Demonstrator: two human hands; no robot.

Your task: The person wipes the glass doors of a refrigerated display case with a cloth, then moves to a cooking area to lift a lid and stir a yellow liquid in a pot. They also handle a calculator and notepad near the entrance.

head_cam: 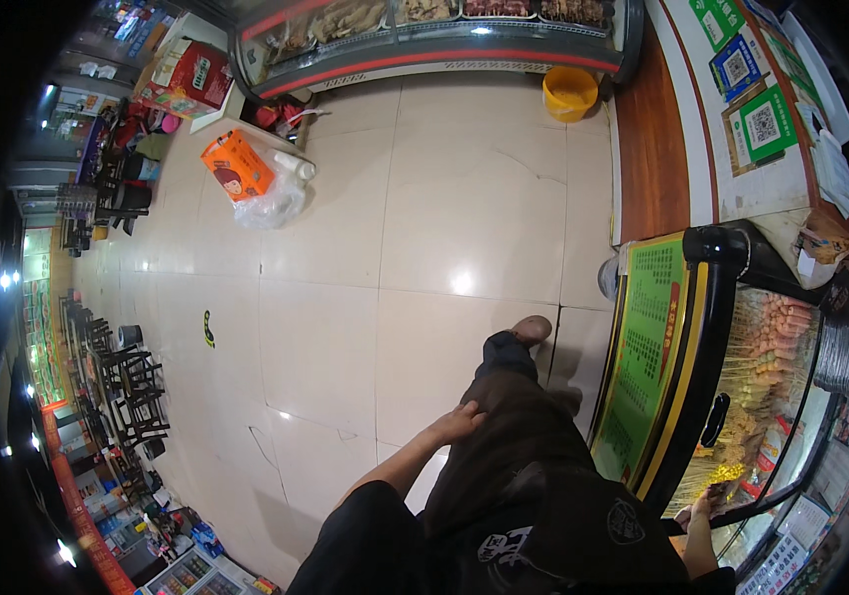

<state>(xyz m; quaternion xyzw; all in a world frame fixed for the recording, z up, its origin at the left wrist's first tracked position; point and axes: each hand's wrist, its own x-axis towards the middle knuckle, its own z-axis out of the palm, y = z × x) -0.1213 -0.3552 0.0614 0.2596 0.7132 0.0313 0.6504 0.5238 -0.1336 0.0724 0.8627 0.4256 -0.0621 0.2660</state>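
Observation:
My left hand (460, 422) hangs against the side of my dark apron (499, 483), its fingers curled. No object shows in it, though the undersides of its fingers are hidden. At the lower right, my right hand (700, 507) is at the near end of a glass-topped display case (714, 327). A small dark item (720, 489) shows by its fingertips; whether they grip it is unclear. Many skewers of food (774, 327) lie inside the case, along with yellow skewered pieces (726, 474) close to my right hand and a red and white package (769, 450).
A wooden-fronted counter (655, 149) bearing printed codes runs along the right. Ahead stand a yellow bucket (569, 94) and a refrigerated meat display (432, 56). An orange bag (238, 165) and clear plastic (276, 202) lie on the tiled floor (462, 223). Dark chairs (134, 387) line the left.

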